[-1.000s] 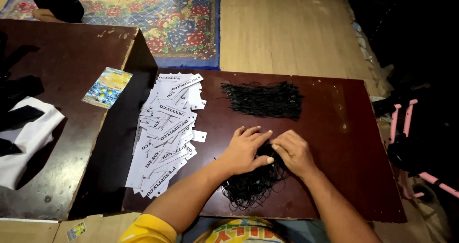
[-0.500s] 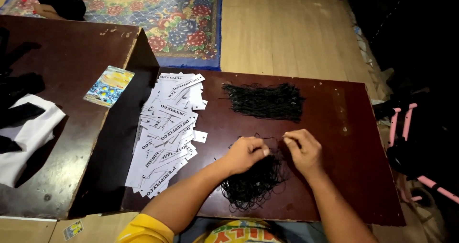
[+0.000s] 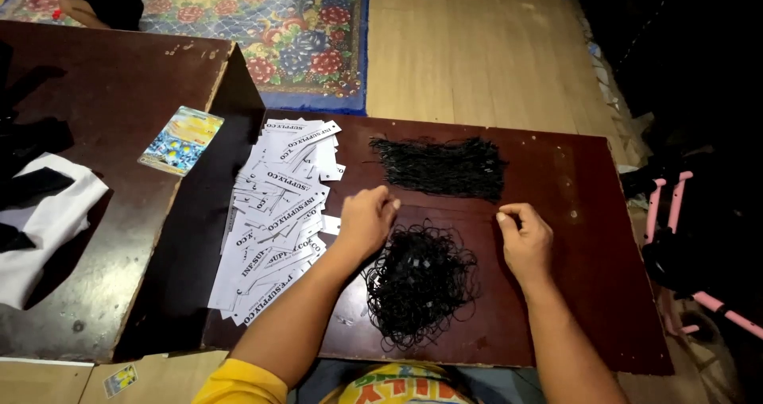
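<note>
We take the tangled heap of black string loops (image 3: 421, 281) as our landmark; it lies on the dark brown table (image 3: 588, 293) close to its near edge. Our left hand (image 3: 367, 220) sits just up and to the left of the heap, fingers curled in with the tips pinched together. Our right hand (image 3: 524, 237) sits just to the right of the heap's upper edge, also curled, thumb meeting forefinger. Each pinch looks closed on something fine, and a thin black strand may run between the two hands above the heap, but it is too slight for us to be sure, so we cannot tell what either hand has hold of. Neither hand rests in the heap itself.

Beyond the heap, further up the table, lies a flatter bundle of straightened black strings (image 3: 439, 166), well apart from the tangle. To the left of the heap, past our left forearm, a spread of white paper tags (image 3: 274, 221) with dark print fans out in overlapping rows along the table's left side.

Further left of the heap stands a second, higher dark table (image 3: 103, 78). On it lie a small colourful card (image 3: 181, 139) and, near the far left edge, white cloth (image 3: 48, 221) with black cloth (image 3: 28, 142) beside it. Beyond the heap, on the wooden floor, a flowered rug (image 3: 262, 30) shows. To the right of the heap, off the table, a pink frame (image 3: 675, 213) stands in shadow.
</note>
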